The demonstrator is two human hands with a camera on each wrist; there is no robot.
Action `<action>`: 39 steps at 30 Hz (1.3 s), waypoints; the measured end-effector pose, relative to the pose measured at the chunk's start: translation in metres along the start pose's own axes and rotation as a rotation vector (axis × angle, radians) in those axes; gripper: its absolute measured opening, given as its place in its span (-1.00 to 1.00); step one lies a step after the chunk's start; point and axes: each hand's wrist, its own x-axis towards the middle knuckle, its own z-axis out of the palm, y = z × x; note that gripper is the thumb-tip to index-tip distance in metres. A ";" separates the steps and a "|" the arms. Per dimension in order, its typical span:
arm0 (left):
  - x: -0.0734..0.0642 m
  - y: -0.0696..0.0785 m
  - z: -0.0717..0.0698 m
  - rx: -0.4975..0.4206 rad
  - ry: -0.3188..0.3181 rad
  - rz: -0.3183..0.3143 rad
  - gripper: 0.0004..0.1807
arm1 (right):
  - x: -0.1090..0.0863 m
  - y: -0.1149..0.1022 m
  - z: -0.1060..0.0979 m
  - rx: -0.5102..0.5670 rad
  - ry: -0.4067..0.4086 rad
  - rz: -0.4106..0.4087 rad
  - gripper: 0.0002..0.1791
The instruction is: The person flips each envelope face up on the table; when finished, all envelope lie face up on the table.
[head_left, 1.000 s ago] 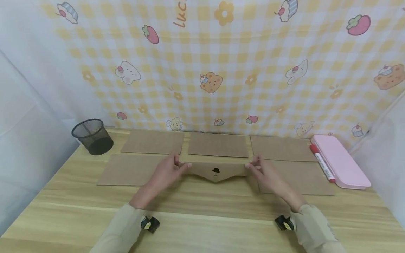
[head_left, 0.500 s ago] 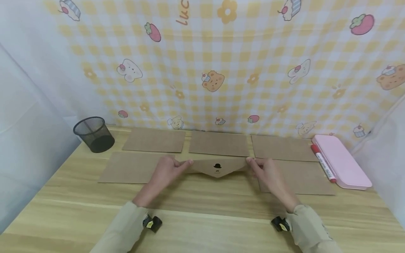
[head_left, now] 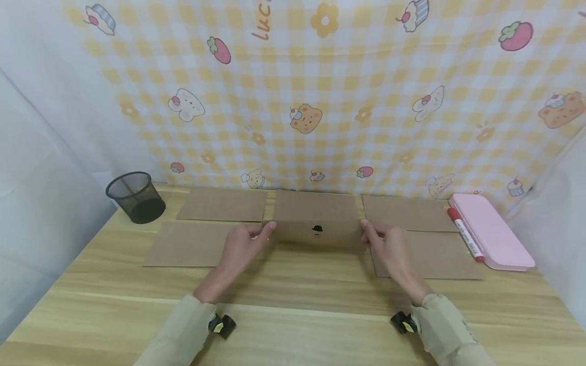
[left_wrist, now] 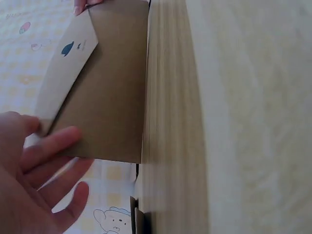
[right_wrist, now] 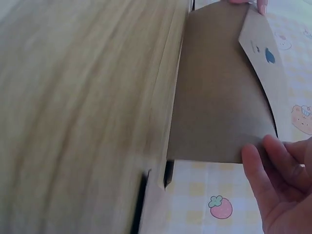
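Observation:
Both hands hold a brown kraft envelope (head_left: 293, 234) by its two top corners, its folded flap (left_wrist: 73, 58) facing me with a small bowler hat and moustache print. My left hand (head_left: 242, 249) pinches the left corner between thumb and index finger. In the left wrist view its other fingers spread loosely beside the edge. My right hand (head_left: 389, 249) pinches the opposite corner; its fingertips sit behind the envelope body (right_wrist: 219, 92) in the right wrist view. The envelope stands tilted up, its lower edge close to the table, just in front of the middle back envelope (head_left: 316, 205).
Flat brown envelopes lie around it: back left (head_left: 222, 203), front left (head_left: 187, 244), back right (head_left: 407, 212) and front right (head_left: 439, 254). A black mesh pen holder (head_left: 137, 198) is at far left. A red-capped marker (head_left: 466, 235) lies beside a pink case (head_left: 492, 231).
Both hands have moved the envelope a little away from me, so its top edge now overlaps the middle back envelope. The flap's point, sticking out earlier, now blends against the envelope's front.

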 end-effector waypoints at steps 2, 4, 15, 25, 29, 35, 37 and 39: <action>0.000 0.002 0.001 0.019 0.053 0.054 -0.52 | 0.000 0.001 -0.001 0.020 0.009 -0.010 -0.59; 0.000 0.004 0.001 0.040 0.103 0.117 -0.62 | 0.000 0.000 -0.002 0.039 0.016 -0.030 -0.63; -0.002 0.010 0.004 0.147 0.001 0.226 -0.80 | -0.001 -0.007 -0.005 -0.038 -0.070 -0.074 -0.89; -0.005 0.005 0.003 0.241 -0.334 0.216 -0.31 | 0.001 -0.006 0.000 -0.263 -0.284 -0.030 -0.68; -0.006 0.005 0.001 0.248 -0.412 0.196 -0.25 | 0.000 -0.005 0.000 -0.281 -0.335 -0.015 -0.68; -0.009 0.006 0.000 0.278 -0.461 0.137 -0.27 | -0.001 -0.003 0.002 -0.321 -0.363 -0.083 -0.68; -0.010 0.006 0.001 0.291 -0.472 0.122 -0.28 | -0.002 -0.003 0.002 -0.327 -0.377 -0.099 -0.68; -0.011 0.004 0.001 0.303 -0.476 0.123 -0.30 | -0.002 -0.004 0.003 -0.324 -0.395 -0.102 -0.69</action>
